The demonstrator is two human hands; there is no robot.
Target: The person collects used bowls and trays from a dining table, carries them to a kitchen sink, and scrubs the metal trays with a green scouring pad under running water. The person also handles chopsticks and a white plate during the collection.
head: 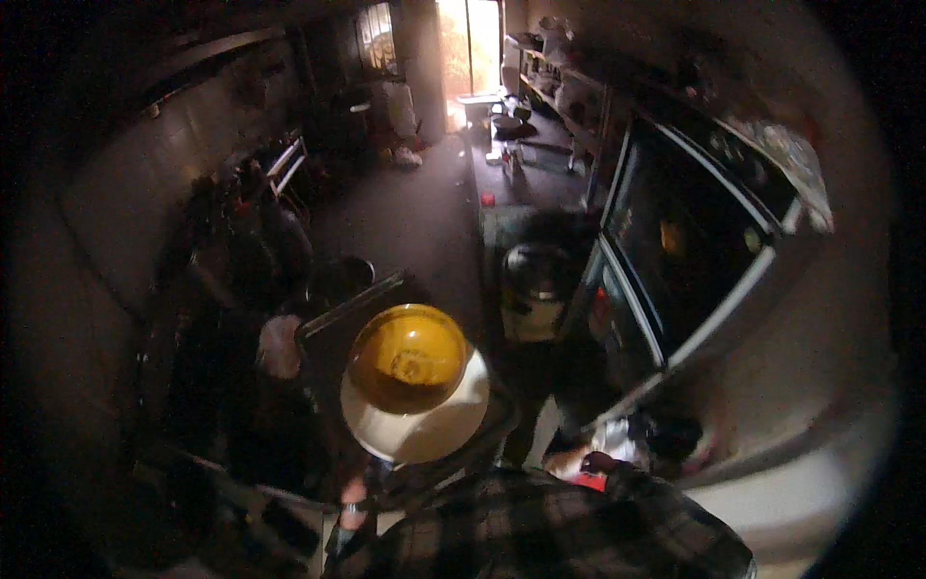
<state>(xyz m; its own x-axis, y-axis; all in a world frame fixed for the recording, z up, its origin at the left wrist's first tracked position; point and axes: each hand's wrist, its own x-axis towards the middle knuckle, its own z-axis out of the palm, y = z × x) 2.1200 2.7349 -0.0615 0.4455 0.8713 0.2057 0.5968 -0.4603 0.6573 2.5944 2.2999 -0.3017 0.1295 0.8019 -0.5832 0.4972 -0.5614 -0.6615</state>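
Observation:
A yellow bowl (416, 351) sits tilted on a round white plate or basin (445, 438) on a dark tabletop. My left hand (377, 472) is near the white rim, mostly lost in shadow. A light band circles that wrist. Whether the fingers touch the rim cannot be made out. To the right, my right hand (568, 462) is low beside my plaid shirt, close to a crumpled white item (613, 438) and a small red thing (593, 480). Its fingers are too dim and blurred to show a grip.
A glass-fronted cabinet (680, 239) with pale frames stands at the right. Beside it a shiny round pot (539, 271) is near a long dark counter (535, 174). Dark clutter (246, 246) lines the left wall. A bright doorway (470, 58) is at the far end.

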